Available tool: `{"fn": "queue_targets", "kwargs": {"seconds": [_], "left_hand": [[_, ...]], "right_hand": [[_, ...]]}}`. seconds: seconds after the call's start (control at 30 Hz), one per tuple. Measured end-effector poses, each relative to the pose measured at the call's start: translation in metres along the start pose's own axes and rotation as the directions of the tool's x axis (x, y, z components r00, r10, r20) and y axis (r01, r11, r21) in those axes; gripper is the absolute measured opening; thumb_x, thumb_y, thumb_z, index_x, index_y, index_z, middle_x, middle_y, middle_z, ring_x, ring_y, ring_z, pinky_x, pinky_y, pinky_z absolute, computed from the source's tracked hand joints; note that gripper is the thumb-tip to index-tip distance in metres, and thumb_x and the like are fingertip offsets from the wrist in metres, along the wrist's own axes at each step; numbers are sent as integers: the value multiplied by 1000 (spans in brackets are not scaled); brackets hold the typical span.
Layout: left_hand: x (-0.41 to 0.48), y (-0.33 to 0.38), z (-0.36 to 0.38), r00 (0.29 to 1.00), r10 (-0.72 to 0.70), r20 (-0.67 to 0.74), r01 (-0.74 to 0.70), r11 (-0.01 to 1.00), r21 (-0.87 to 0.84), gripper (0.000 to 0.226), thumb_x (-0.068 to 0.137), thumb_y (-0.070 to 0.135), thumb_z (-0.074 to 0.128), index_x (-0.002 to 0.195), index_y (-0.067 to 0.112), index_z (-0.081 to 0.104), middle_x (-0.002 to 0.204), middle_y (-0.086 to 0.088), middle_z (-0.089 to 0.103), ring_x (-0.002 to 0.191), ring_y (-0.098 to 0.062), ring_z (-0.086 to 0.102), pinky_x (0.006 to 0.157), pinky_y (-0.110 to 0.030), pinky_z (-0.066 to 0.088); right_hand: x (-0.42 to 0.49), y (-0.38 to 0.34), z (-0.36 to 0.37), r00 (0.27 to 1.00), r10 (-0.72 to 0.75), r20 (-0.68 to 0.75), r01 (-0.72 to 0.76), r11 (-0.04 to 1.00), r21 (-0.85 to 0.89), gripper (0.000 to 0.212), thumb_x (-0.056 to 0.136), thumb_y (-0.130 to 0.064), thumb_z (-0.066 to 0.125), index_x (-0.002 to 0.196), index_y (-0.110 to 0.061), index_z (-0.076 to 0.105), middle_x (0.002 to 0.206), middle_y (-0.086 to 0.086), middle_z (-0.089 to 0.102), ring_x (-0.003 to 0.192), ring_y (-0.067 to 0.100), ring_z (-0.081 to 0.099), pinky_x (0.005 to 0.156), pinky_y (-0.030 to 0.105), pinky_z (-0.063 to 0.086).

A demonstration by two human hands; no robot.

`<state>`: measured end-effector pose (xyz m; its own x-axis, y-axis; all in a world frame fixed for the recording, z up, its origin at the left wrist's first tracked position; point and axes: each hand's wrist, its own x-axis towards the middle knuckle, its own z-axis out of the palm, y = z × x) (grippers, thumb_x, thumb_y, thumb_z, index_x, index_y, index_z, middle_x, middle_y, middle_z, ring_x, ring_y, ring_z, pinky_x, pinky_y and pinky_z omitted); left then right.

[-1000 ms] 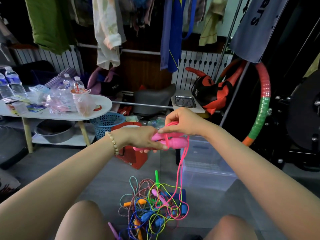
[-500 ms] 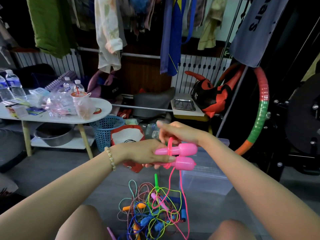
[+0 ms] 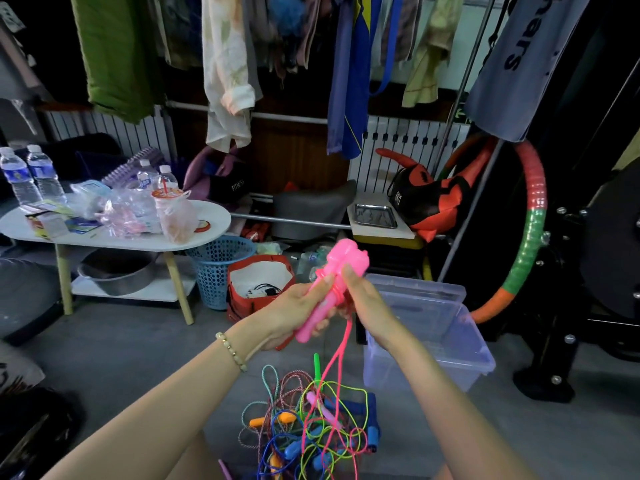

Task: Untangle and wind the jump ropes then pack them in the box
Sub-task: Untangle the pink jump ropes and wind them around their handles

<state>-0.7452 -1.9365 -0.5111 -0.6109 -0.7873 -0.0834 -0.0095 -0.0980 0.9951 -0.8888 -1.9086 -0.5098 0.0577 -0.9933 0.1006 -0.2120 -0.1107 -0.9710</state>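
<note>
A: State of the left hand?
B: Fingers curled round the lower half of the pink handles, which are held together, tilted, heads uppermost.
A: Right hand?
B: Thumb on the handles, fingers curled, pinching the pink cord where it wraps them.
A: Routing of the cord?
B: It hangs from the hands into the tangled pile of jump ropes on the floor.
A: Position of the clear plastic box?
B: On the floor, lid off, beside the pile, below the right hand
</note>
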Motion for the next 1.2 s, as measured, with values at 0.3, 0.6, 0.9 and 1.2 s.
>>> {"fn": "queue_targets", "kwargs": {"seconds": [0.3, 0.6, 0.9, 1.2], "left_hand": [[14, -14, -5, 911, 118, -396, -90, 992, 88, 30, 95, 42, 48, 90, 12, 51, 59, -3, 53, 41, -12, 45, 41, -22, 39], [14, -19, -21, 893, 280, -352, -108, 893, 437, 20, 94, 28, 56, 94, 10, 45, 56, -1, 52, 33, 0, 41, 39, -15, 33], [-7, 9, -23, 990, 70, 120, -139, 573, 808, 33, 86, 52, 57, 106, 28, 46, 86, 8, 61, 71, 4, 59, 68, -18, 47], [-9, 18, -24, 986, -31, 164, -138, 403, 905, 50, 82, 68, 48, 89, 21, 64, 79, 0, 66, 73, -14, 61, 73, -26, 48]], "right_hand": [[0, 8, 6, 984, -114, -137, 76, 964, -255, 11, 88, -25, 64, 80, -21, 57, 71, 2, 63, 60, 2, 54, 58, 12, 40], [-7, -5, -12, 996, -85, 34, 91, 960, -264, 16, 83, -10, 70, 78, -17, 56, 64, -1, 65, 49, -4, 56, 49, 8, 38], [4, -33, -31, 980, -7, 197, 30, 993, -114, 15, 83, -11, 69, 76, -12, 56, 51, -4, 64, 37, 1, 40, 40, 11, 31], [16, -39, -19, 945, -32, 326, 167, 903, -396, 32, 79, -37, 72, 68, -16, 51, 49, 2, 41, 45, 10, 31, 47, 16, 30]]}}
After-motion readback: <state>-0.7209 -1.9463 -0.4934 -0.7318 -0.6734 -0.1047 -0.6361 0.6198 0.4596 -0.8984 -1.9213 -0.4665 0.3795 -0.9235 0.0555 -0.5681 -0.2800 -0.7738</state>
